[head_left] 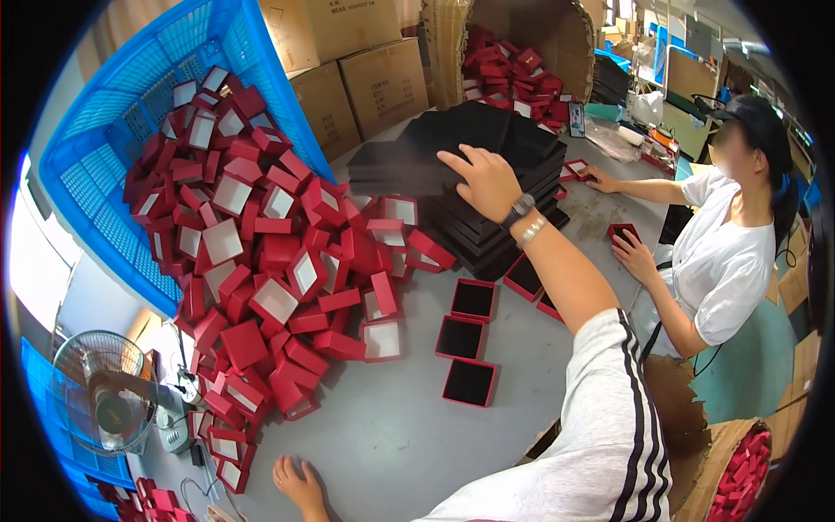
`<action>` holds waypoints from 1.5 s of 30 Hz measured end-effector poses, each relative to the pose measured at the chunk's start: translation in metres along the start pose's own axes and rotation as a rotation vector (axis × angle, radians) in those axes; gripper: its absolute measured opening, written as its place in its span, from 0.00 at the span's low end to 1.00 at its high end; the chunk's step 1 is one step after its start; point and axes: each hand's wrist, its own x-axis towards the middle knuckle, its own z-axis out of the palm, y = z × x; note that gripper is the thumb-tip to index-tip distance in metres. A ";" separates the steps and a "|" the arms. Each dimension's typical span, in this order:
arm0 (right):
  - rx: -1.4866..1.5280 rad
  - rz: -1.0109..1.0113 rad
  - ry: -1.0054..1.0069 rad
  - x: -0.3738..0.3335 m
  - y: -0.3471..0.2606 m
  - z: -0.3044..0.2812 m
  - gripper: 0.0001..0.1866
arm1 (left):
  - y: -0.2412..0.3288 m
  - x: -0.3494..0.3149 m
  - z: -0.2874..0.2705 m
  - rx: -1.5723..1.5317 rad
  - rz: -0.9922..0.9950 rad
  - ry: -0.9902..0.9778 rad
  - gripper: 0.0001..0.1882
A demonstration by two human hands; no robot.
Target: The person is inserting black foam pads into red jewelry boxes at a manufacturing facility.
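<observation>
My right hand (489, 184) reaches forward over a tall stack of black foam sheets (404, 170); its fingers are apart with nothing between them. Whether the fingertips touch the top sheet I cannot tell. My left hand (298, 483) is low at the near edge of the grey table, fingers spread and holding nothing. Between my hands lie small red boxes with black inserts, in a short column: a far one (472, 299), a middle one (460, 337) and a near one (470, 383). Left of them spreads a big heap of red boxes with white insides (261, 252).
A tilted blue plastic crate (96, 148) spills the heap onto the table. Cardboard cartons (383, 83) stand behind. A co-worker (726, 235) sits at the right, one hand on a red box (623, 231). A fan (104, 396) stands at the left.
</observation>
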 end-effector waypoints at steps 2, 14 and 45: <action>0.083 -0.048 -0.009 -0.023 -0.029 -0.045 0.36 | 0.019 -0.011 0.001 -0.214 0.069 0.070 0.26; 0.563 -0.376 -0.317 -0.221 -0.237 -0.152 0.28 | 0.138 -0.061 -0.085 -2.076 -0.321 -0.498 0.38; 0.323 0.194 -0.693 -0.213 -0.286 0.061 0.25 | 0.096 -0.070 -0.054 -0.812 -0.105 -0.320 0.14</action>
